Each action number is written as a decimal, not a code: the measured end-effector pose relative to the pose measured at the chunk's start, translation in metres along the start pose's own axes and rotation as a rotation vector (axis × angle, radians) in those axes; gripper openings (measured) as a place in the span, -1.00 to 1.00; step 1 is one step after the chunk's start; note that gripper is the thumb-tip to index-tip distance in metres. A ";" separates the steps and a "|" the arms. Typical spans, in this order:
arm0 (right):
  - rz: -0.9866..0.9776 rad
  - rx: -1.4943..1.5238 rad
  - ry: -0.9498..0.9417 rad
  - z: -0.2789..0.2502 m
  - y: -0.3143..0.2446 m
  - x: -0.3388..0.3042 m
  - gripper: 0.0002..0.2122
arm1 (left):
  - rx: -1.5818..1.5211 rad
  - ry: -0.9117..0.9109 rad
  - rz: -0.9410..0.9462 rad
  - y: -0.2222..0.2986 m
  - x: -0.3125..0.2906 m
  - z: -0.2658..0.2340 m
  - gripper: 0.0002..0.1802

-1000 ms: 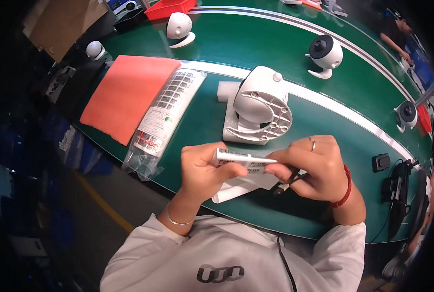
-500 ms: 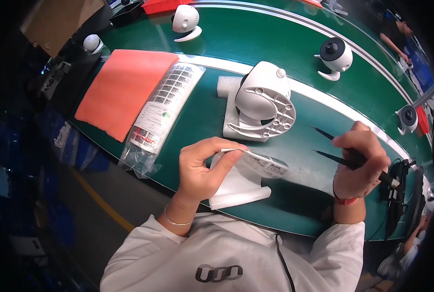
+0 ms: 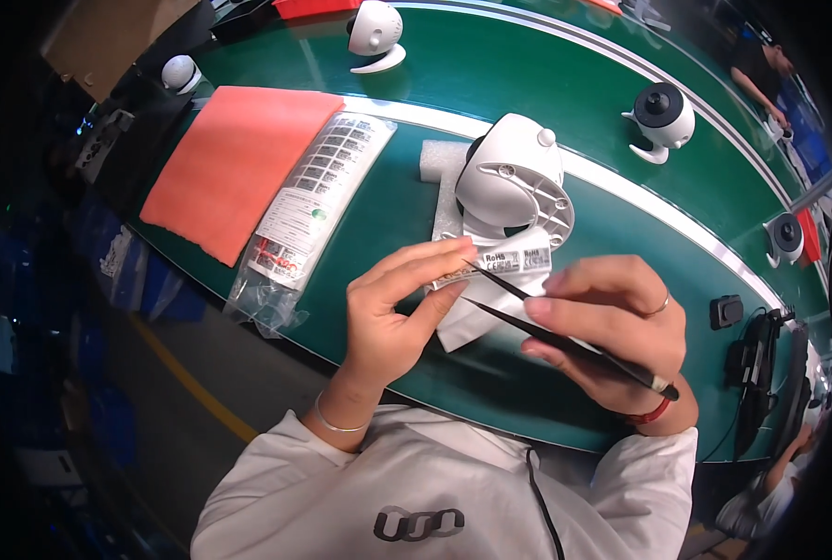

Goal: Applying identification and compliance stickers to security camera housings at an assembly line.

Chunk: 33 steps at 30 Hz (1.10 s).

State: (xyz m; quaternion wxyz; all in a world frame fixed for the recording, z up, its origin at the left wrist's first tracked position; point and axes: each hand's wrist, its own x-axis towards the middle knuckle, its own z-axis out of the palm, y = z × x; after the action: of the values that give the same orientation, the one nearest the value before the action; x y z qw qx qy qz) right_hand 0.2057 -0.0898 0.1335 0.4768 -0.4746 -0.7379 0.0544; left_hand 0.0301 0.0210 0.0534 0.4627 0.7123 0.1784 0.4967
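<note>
Label strip (image 3: pixel 504 261), white with small dark printed panels, is pinched between the thumb and fingers of the left hand (image 3: pixel 397 313) and is held just in front of the white dome-shaped camera housing (image 3: pixel 514 182), above the green bench (image 3: pixel 546 84). Black tweezers (image 3: pixel 565 341) are gripped in the right hand (image 3: pixel 612 331), whose fingers are pressed together around the shaft; the two thin tips are spread slightly, the upper one touching the strip near its left end. A ring is worn on a finger of the right hand, a red cord on its wrist, and a thin bracelet on the left wrist. A piece of white backing paper (image 3: pixel 467 322) is seen under the hands, lying on the bench.

The housing is rested on a white foam block (image 3: pixel 439 163), its ribbed round underside turned toward the wearer. To the left, a long clear plastic bag (image 3: pixel 308 210) is laid at a slant; a white sheet of small barcode-like labels in rows is seen inside, with a red-and-white patch near its lower end. Beside it, further left, an orange-red rectangular mat (image 3: pixel 234 163) is laid. Three small white round cameras with dark lenses are stood on the far part of the bench: one at the top centre (image 3: pixel 376 33), one at the right (image 3: pixel 663 117), one at the far left (image 3: pixel 181 73). A small black rectangular device (image 3: pixel 726 311) is set near the right edge.
</note>
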 end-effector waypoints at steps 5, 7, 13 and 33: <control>-0.161 -0.139 0.062 0.009 0.013 -0.002 -0.76 | 0.033 0.002 -0.046 0.001 -0.002 0.002 -0.62; -0.160 -0.142 0.063 0.010 0.013 -0.003 -0.76 | 0.035 0.001 -0.052 0.001 -0.004 0.002 -0.60; -0.134 -0.111 0.093 0.008 0.011 -0.004 -0.74 | 0.059 -0.007 -0.050 0.002 -0.009 0.001 -0.50; -0.163 -0.591 0.115 0.063 0.040 -0.058 -0.72 | -0.175 -0.316 -0.530 -0.032 -0.059 -0.026 -0.66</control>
State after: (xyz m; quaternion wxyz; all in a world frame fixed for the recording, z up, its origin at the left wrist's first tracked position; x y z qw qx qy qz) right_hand 0.1898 -0.0886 0.0406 0.3619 -0.5344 -0.7292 -0.2276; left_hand -0.0125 0.0073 -0.0034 0.6576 0.6669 0.2399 0.2556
